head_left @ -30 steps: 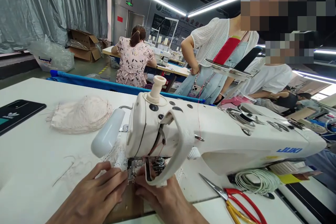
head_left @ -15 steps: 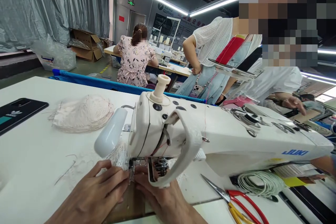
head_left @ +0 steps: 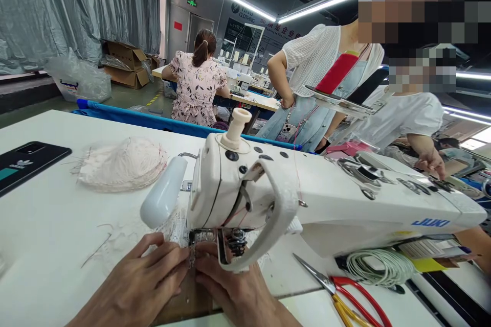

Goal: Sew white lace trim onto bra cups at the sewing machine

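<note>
A white sewing machine [head_left: 326,184] stands in front of me, its head over a piece of white lace [head_left: 174,227]. My left hand [head_left: 153,271] is closed on the lace just left of the needle area, fingertips pressed together at its edge. On the other side, my right hand [head_left: 233,278] grips the lace close by the presser foot, partly hidden behind the machine's curved guard [head_left: 274,214]. The lace runs from between my fingertips back under the machine head. Thin red thread [head_left: 297,173] comes down to the machine.
Red-handled scissors [head_left: 337,291] lie right of my hands, near a coil of pale cord [head_left: 379,268]. A stack of cream fabric pieces [head_left: 123,166] and a black phone box [head_left: 32,163] sit at left. A red thread cone [head_left: 337,72] stands behind. Several people are beyond the table.
My hands hold nearly the same place on the lace. Behind the machine, a co-worker's hand at right has lowered slightly.
</note>
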`<state>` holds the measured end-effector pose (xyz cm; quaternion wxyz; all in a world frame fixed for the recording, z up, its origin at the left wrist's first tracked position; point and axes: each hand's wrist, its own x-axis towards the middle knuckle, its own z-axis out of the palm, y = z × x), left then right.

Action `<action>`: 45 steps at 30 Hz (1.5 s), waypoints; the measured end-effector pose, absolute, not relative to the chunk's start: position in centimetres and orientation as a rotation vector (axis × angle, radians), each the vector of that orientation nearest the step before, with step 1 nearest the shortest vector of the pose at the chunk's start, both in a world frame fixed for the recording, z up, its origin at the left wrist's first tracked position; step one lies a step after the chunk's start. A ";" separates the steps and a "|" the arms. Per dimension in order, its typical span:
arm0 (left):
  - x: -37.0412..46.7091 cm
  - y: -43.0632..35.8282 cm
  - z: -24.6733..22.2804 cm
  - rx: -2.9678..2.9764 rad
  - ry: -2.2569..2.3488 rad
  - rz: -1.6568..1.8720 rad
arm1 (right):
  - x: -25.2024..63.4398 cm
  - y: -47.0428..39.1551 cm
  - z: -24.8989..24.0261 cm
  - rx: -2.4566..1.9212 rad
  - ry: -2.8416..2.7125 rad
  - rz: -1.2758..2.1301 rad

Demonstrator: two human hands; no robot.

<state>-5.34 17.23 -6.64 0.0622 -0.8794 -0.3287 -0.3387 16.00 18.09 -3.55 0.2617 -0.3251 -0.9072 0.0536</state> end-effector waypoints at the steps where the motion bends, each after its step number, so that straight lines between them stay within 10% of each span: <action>1: -5.3 17.2 -6.6 -2.662 -0.992 -1.030 | 16.0 18.1 -3.5 -0.883 -2.454 0.133; 45: -5.0 16.9 -6.9 -2.627 -1.040 -1.065 | 15.8 17.9 -2.4 -0.932 -2.383 -0.154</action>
